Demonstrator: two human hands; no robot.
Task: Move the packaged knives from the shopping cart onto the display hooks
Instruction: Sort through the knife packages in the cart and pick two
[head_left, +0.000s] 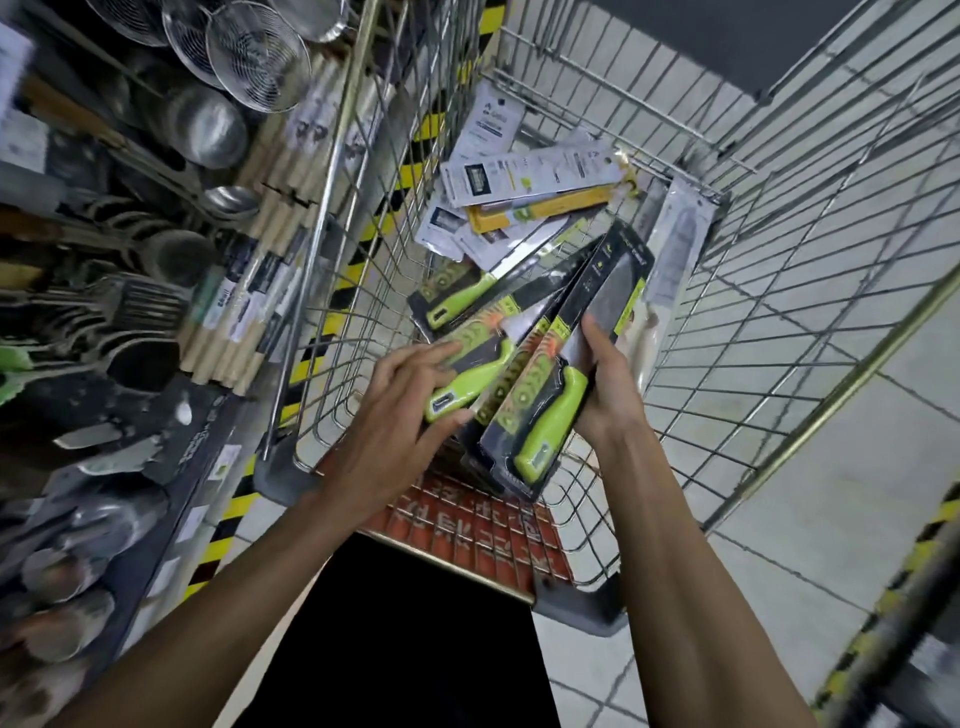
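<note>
Both hands are inside the wire shopping cart (332, 270). My right hand (605, 387) grips a packaged knife (558, 415) with a lime-green handle on a black card, held tilted above the cart floor. My left hand (400, 415) holds a second packaged knife (480, 364) of the same kind, fingers over its top and thumb under the handle end. A third green-handled knife pack (457, 299) lies deeper in the cart. Behind it sits a pile of white and yellow packs (524, 192), face down. No display hooks can be made out.
Shelving on the left carries metal strainers (249, 57), ladles, spatulas and wooden-handled utensils (270, 244). Yellow-black hazard tape (223, 525) runs along the shelf base. An orange child-seat flap (467, 525) is at the cart's near end. Tiled floor (831, 499) lies to the right.
</note>
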